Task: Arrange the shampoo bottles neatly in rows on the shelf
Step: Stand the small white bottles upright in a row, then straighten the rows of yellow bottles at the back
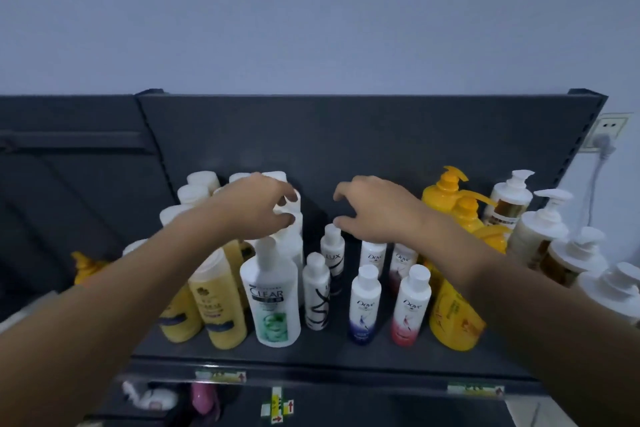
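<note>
Shampoo bottles stand in rows on a dark grey shelf (pixel 346 354). At the front are a white Clear bottle (pixel 275 298), a Lux bottle (pixel 316 295) and two Dove bottles (pixel 363 305); a second Lux bottle (pixel 333 250) stands behind. My left hand (pixel 256 208) reaches to the back, thumb and fingers curled round the cap of a white bottle (pixel 292 215) behind the Clear bottle. My right hand (pixel 377 208) hovers above the rear Dove bottles (pixel 373 256), fingers spread and holding nothing. The gap between my hands shows bare back panel.
Yellow pump bottles (pixel 446 194) and white pump bottles (pixel 540 229) crowd the right end. Yellow flip-cap bottles (pixel 221 305) fill the left. A wall socket with a plug (pixel 606 135) sits right of the shelf. A lower shelf holds a pink item (pixel 202 399); price tags (pixel 220 376) line the edge.
</note>
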`<state>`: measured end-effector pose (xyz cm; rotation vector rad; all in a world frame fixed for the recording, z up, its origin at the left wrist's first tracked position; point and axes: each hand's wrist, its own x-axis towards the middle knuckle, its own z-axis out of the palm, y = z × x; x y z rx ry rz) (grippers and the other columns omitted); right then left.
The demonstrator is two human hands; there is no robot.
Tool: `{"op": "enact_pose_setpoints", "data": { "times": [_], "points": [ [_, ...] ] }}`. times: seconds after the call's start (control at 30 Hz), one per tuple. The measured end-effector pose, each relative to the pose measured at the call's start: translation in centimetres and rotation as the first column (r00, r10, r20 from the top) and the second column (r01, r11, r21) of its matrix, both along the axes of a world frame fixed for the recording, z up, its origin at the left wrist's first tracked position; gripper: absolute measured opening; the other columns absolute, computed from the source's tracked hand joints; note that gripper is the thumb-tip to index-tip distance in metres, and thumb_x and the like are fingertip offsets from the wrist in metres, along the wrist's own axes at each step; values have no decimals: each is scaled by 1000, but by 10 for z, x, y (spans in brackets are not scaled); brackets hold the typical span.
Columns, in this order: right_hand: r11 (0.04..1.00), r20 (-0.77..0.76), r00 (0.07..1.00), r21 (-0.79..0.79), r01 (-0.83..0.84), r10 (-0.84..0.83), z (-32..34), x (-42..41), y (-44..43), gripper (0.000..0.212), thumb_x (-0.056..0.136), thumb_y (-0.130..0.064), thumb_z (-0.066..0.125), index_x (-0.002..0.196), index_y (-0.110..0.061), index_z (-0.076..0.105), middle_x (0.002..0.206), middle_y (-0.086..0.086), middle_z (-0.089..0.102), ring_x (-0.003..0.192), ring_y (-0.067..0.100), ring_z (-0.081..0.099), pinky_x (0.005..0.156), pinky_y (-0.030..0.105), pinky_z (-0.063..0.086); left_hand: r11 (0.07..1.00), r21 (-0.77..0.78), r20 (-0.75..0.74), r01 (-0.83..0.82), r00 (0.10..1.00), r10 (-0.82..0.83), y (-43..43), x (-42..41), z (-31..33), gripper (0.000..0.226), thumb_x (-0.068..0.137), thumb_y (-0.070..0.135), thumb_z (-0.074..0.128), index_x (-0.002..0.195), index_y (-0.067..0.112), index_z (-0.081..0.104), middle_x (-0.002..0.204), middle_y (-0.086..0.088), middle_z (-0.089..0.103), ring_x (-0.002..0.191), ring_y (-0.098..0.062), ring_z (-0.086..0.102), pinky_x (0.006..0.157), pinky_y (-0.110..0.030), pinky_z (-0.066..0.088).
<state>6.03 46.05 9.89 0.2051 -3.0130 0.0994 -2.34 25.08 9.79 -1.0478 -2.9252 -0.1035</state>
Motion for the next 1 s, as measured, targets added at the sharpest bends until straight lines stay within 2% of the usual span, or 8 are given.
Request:
{"op": "enact_pose_setpoints", "data": {
  "times": [0.1,0.17,0.33,0.5,0.6,0.7,0.8,1.0],
  "points": [
    [999,4,999,5,-42,42,3,1,-28,39,95,-40,62,126,-17,61,116,1,61,105,22,60,80,40,54,1000,17,-20,15,1000,-15,-29,6,12,38,95,40,62,132,29,64,120,8,71,106,-14,66,89,-35,56],
    [997,15,997,22,-77,76,10,-2,-49,44,95,-42,62,132,-18,59,120,0,61,104,18,57,80,37,52,1000,-11,-35,8,999,-8,-55,5,17,37,96,41,61,131,30,64,120,9,70,106,-14,65,89,-37,56],
    [991,23,991,-38,-131,132,25,-19,-115,50,93,-49,65,137,-24,60,126,-4,64,118,18,58,94,40,53,998,-56,-32,-16,999,15,-138,-14,21,35,97,45,60,128,30,65,117,12,67,104,-12,63,87,-34,54],
    [984,79,986,-113,-140,150,16,-38,-186,57,84,-58,72,131,-27,64,112,-11,66,99,10,60,87,36,56,998,-67,20,19,1000,-18,-202,-34,13,34,95,51,61,122,31,68,113,12,70,101,-9,65,90,-34,55],
    [992,156,980,-57,-114,121,-1,-41,-206,65,77,-61,78,130,-25,65,119,-9,67,103,11,62,86,33,56,991,-109,110,84,991,-72,-215,-38,1,40,91,57,63,123,32,66,106,13,69,98,-9,66,88,-34,56],
    [997,220,973,-18,-69,72,-12,-44,-213,64,75,-55,83,127,-22,67,118,-4,68,105,16,63,83,33,54,982,-147,182,116,979,-88,-218,-45,-13,51,84,56,71,130,37,59,107,14,63,102,-14,63,89,-38,55],
    [998,251,967,-43,-39,48,-13,-49,-213,59,74,-50,85,122,-19,69,110,-1,71,104,19,64,84,37,56,981,-139,196,137,975,-109,-214,-50,-24,63,78,56,77,135,40,55,118,8,62,108,-19,60,91,-41,54],
    [999,264,964,16,-43,37,-17,-56,-218,54,70,-45,87,113,-16,73,99,5,75,94,22,68,80,43,60,973,-137,201,184,967,-154,-204,-51,-25,66,76,54,81,134,33,60,118,5,66,104,-18,62,88,-40,56]
  ]
}}
